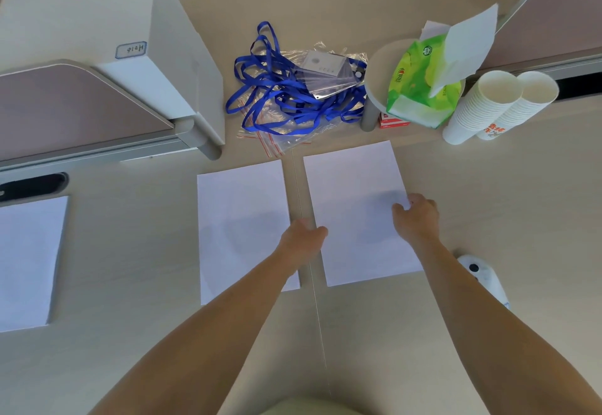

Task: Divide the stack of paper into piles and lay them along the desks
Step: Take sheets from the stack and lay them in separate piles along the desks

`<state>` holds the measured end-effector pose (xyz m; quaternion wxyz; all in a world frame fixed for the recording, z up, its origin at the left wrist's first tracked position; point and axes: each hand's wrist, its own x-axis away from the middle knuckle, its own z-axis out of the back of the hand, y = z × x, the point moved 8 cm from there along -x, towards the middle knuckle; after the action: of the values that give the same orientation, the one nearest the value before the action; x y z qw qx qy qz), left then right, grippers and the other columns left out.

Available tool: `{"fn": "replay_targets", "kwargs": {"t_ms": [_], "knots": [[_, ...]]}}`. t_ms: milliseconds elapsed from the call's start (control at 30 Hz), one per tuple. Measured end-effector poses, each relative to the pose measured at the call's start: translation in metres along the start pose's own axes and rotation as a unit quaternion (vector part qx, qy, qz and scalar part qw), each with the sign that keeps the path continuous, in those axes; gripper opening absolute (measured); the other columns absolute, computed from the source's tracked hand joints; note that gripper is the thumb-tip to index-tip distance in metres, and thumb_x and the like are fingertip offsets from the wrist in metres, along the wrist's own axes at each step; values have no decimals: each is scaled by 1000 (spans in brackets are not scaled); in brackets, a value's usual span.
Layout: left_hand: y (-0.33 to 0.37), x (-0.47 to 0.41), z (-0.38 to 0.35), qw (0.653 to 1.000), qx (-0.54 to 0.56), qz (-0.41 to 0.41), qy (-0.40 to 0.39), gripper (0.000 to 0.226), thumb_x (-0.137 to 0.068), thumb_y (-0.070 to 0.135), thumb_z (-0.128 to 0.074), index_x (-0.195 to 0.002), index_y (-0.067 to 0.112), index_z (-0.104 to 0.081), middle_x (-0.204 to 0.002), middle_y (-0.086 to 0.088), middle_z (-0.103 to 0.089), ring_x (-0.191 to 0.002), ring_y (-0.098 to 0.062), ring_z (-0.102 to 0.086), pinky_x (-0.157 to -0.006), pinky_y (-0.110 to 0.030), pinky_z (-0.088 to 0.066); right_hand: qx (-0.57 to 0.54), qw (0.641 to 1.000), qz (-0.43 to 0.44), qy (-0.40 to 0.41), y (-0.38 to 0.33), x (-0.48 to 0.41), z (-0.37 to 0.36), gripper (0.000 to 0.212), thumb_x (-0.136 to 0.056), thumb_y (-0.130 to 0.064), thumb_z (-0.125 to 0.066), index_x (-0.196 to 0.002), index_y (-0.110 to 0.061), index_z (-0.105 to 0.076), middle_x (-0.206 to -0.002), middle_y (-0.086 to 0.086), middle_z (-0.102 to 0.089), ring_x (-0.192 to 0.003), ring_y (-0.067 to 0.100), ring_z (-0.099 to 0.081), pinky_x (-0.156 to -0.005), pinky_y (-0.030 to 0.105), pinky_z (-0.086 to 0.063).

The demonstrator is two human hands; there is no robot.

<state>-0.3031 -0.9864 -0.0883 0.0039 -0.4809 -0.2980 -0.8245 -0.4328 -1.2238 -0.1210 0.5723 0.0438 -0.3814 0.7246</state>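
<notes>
Three white paper piles lie on the pale wooden desks. The thick left pile (27,261) sits at the left edge. The middle pile (241,219) lies just left of the seam between two desks. The right pile (355,206) lies just right of that seam. My left hand (304,238) rests at the right pile's left edge, over the seam, fingers curled against the paper. My right hand (415,219) grips the same pile's right edge, with the fingertips on top of it.
Behind the piles lie tangled blue lanyards (280,88) with plastic badge sleeves, a green tissue pack (420,88) on a round stand, and two stacks of paper cups (495,105). A white box (97,30) and desk dividers stand at the back left. A white device (482,274) lies near my right forearm.
</notes>
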Motion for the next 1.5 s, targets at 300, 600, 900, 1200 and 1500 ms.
{"fn": "replay_targets", "kwargs": {"t_ms": [300,600,900,1200,1500], "knots": [[-58,55,96,997,-76,-27,-20,27,-92,28,-59,-96,4,-70,-101,-9,-71,-92,-21,-68,-79,-30,-51,114,952,239,-155,-88,117,-24,21,-97,-36,-51,-91,-21,-65,-87,-7,-66,-77,11,-61,-62,22,-45],[-201,138,250,974,123,-68,176,10,-92,13,-62,-84,12,-67,-86,-8,-67,-74,-19,-62,-68,-29,-45,162,869,399,-243,-212,248,-123,17,-93,-36,-54,-91,-23,-66,-91,-11,-68,-83,12,-64,-71,29,-54],[-420,240,343,910,299,-49,282,10,-94,13,-62,-85,13,-66,-88,-9,-66,-73,-17,-61,-62,-22,-45,270,758,510,-304,-290,455,-273,17,-92,-35,-59,-98,-22,-69,-96,-8,-69,-89,11,-64,-80,27,-52],[-555,317,412,862,353,-19,363,15,-97,22,-57,-104,14,-66,-102,-6,-71,-84,-16,-65,-75,-29,-51,306,691,570,-321,-340,600,-377,17,-92,-34,-59,-100,-24,-69,-97,-11,-69,-90,8,-64,-74,21,-47],[-621,297,495,875,335,8,351,15,-97,23,-58,-105,13,-67,-100,-3,-72,-84,-15,-66,-85,-39,-54,244,715,515,-404,-380,633,-496,11,-89,-40,-61,-87,-32,-67,-91,-15,-68,-85,9,-66,-69,24,-50]]}}
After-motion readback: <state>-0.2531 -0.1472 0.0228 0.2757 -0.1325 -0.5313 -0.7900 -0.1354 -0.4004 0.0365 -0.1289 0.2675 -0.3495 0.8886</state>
